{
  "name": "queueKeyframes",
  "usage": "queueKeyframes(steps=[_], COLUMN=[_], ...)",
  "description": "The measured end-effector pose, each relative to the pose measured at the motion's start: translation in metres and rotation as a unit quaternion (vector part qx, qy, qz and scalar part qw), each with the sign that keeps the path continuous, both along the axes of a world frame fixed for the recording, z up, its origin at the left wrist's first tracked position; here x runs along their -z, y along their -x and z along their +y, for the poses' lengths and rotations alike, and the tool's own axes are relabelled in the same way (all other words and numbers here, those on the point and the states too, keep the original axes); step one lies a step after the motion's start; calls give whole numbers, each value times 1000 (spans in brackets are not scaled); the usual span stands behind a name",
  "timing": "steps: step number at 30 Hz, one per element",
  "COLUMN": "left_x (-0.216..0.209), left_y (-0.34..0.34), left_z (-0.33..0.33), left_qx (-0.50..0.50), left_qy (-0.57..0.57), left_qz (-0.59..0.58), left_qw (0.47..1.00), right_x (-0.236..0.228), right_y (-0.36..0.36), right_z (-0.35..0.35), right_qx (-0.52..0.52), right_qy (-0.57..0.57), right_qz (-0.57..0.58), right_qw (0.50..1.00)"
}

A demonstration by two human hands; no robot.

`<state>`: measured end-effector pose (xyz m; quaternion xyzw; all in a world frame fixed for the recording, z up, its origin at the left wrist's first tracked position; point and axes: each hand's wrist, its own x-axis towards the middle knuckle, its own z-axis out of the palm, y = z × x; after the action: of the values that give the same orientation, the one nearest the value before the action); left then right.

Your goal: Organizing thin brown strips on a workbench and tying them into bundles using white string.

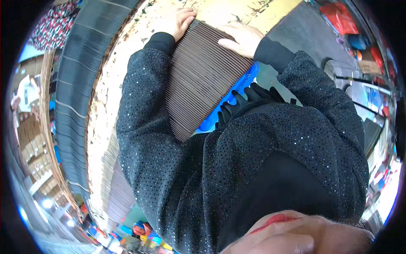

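A dark brown piece with fine parallel ridges [207, 74], like pleated material or thin strips packed side by side, lies slanted in front of my body. At its far left corner my left hand [182, 23] is closed, fingers bent over the edge. My right hand [245, 39] rests on its far right edge, fingers stretched out and thumb spread apart from them. What the right fingertips touch underneath is hidden. A blue plastic basket [207, 122] shows below the piece's near right edge, beside black ruffled cloth at my waist.
The pale yellow worktable [211, 8] has chipped, worn patches. Along its left runs a long row of dark ridged material [76, 84] with pale bands across. A person in a white top [28, 94] is farther left, near stacked cartons [38, 161]. A red bag [340, 19] lies at far right.
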<state>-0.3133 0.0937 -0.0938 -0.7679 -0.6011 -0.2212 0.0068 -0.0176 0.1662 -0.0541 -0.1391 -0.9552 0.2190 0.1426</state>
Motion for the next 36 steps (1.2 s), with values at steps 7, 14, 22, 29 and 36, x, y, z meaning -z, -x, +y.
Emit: queueKeyframes(steps=[7, 14, 22, 29, 36], left_x=[28, 43, -4, 5, -14], left_y=[23, 34, -5, -9, -21], left_z=[13, 12, 0, 3, -7], left_qx=[25, 34, -74, -45, -68], left_qy=[-26, -26, 71, 46, 14], left_qz=[-23, -60, -36, -94, -60], left_qw=[999, 997, 994, 994, 996], right_x=[-4, -10, 49, 44, 23], right_y=[8, 18, 16, 14, 7], right_z=[-10, -2, 39, 31, 12], right_qx=[87, 75, 76, 88, 84], right_qy=[27, 37, 73, 114, 169], right_qz=[-69, -102, -7, -19, 16], right_qw=[993, 991, 994, 989, 982])
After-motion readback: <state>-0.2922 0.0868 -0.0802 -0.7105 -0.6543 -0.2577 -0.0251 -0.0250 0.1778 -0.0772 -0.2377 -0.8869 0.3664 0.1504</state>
